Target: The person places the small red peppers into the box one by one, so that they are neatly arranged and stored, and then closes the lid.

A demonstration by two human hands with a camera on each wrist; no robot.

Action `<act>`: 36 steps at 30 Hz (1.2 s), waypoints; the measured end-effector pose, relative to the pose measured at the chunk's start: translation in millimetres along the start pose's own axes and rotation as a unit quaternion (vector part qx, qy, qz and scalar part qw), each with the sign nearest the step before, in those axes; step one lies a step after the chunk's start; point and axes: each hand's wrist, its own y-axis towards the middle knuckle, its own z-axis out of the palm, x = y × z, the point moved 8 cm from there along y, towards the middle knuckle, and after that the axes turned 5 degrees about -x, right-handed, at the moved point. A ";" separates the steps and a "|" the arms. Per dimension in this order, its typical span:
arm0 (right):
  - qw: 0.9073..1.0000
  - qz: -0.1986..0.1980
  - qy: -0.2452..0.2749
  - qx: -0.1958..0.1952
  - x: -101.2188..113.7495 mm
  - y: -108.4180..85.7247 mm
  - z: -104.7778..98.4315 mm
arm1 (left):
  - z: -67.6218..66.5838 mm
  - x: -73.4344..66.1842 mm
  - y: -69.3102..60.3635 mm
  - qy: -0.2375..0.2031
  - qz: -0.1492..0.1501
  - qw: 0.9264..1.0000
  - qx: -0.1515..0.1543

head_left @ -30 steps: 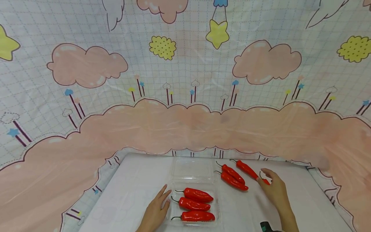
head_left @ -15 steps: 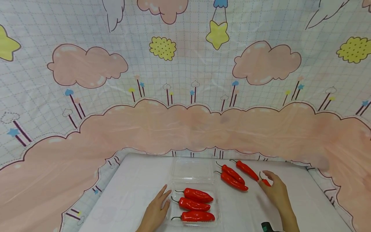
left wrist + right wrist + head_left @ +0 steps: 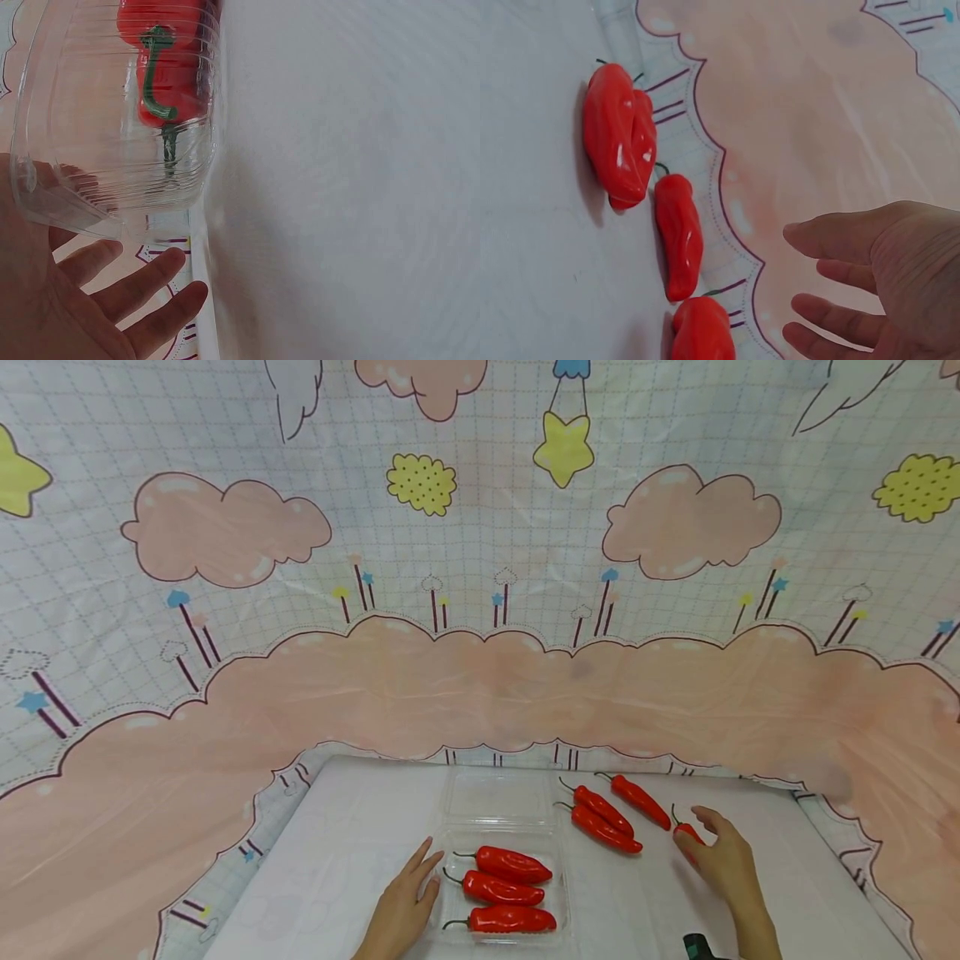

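My left hand (image 3: 401, 902), fingers spread, is at the left side of a clear plastic container (image 3: 564, 893); the left wrist view shows the hand (image 3: 90, 300) beside the container wall (image 3: 75, 127). Three red peppers lie inside in a column: top (image 3: 513, 864), middle (image 3: 502, 888) and bottom (image 3: 512, 919). Over at the right, my right hand (image 3: 723, 860) hovers around a red pepper (image 3: 687, 836), partly hidden by its fingers. The right wrist view has the hand (image 3: 862, 285) with thumb and fingers apart, nothing between them, and that pepper (image 3: 703, 334) off to its side.
Two red peppers (image 3: 603, 829) lie against each other right of the container's raised or folded-back lid (image 3: 498, 799). Another single pepper (image 3: 639, 799) is between them and my right hand. A dark object (image 3: 696, 947) shows near my right wrist. Patterned cloth (image 3: 525, 693) hangs behind the white tabletop.
My right hand has shifted slightly right and toward me, away from the single pepper's tip, and more of the rightmost pepper shows. My left hand and the container have stayed put.
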 end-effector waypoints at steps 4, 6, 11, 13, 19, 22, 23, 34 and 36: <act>1.000 0.005 -0.002 -0.001 -6.1 1.9 -0.8 | -0.1 0.0 0.6 -0.001 -0.001 1.000 0.002; 1.000 0.007 -0.002 0.001 -8.4 1.8 -1.0 | 0.1 0.4 0.5 -0.001 -0.002 1.000 0.004; 1.000 0.015 -0.001 0.010 -13.3 1.1 0.5 | 0.7 1.5 -0.2 -0.001 -0.005 1.000 0.006; 1.000 0.017 -0.003 0.010 -14.9 1.3 1.1 | 0.8 1.6 -0.3 -0.001 -0.005 1.000 0.006; 0.999 0.032 -0.006 0.008 -22.2 1.8 2.6 | 1.3 2.2 -0.8 -0.002 -0.007 1.000 0.009; 0.999 0.047 -0.003 0.015 -27.4 2.2 4.7 | 1.2 2.2 -0.9 -0.003 -0.008 1.000 0.011; 0.999 0.050 -0.003 0.018 -29.1 2.3 5.6 | 1.1 2.2 -0.9 -0.003 -0.009 1.000 0.011; 0.997 0.071 0.000 0.032 -43.9 6.0 12.5 | 1.4 3.0 -1.3 -0.003 -0.013 1.000 0.013; 0.997 0.076 0.001 0.032 -46.3 6.9 13.6 | 1.3 2.7 -1.1 -0.003 -0.012 1.000 0.012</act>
